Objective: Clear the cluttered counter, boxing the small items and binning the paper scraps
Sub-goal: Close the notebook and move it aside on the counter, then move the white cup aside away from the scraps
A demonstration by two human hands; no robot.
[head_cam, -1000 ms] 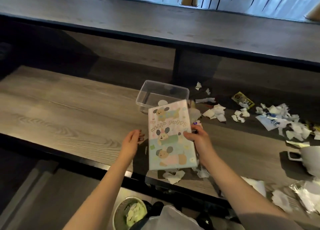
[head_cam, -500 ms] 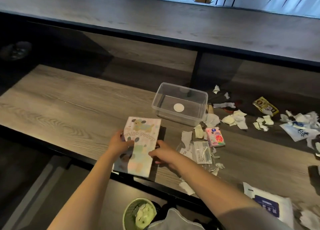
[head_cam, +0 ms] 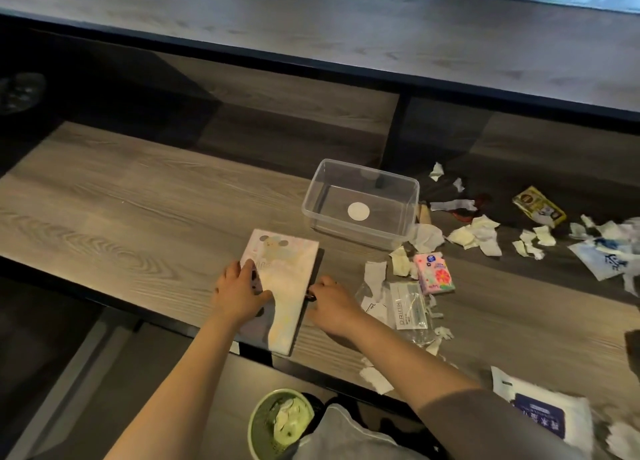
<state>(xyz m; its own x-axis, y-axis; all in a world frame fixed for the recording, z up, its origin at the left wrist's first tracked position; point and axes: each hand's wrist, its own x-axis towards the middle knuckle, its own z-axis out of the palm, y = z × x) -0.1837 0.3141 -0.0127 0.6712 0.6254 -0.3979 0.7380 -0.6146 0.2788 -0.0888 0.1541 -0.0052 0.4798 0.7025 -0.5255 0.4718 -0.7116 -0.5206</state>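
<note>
Near the front edge of the worktop (head_cam: pixel 138 224) lies a pastel notebook (head_cam: pixel 287 279), flat, cover up, with its near corner reaching just over the edge. The left hand (head_cam: pixel 239 293) rests on the cover, palm down and fingers (head_cam: pixel 246 267) spread, pressing rather than gripping. The right hand (head_cam: pixel 329 303) sits just beside the book's right edge, its curled fingers touching that edge; whether they pinch anything I cannot tell. Judging by this two-handed hold, the book is being squared and parked on the bare left stretch, clear of the mess, since it looks too big for the box.

Just beyond the book stands the clear box (head_cam: pixel 360 203), open and empty but for a round white sticker on its floor. It sits next to the clutter, probably so small things need only a short carry. To its right lie a pink tissue pack (head_cam: pixel 434 274), a clear sachet (head_cam: pixel 408 305) and a yellow packet (head_cam: pixel 538 206), none yet boxed. Torn paper scraps (head_cam: pixel 474 236) are scattered among them and along the front edge.

Below the worktop edge, on the floor, a green bin (head_cam: pixel 284 421) already holds a few scraps. It stands under the edge, likely so paper can be swept straight down. Most of the task seems still ahead.
</note>
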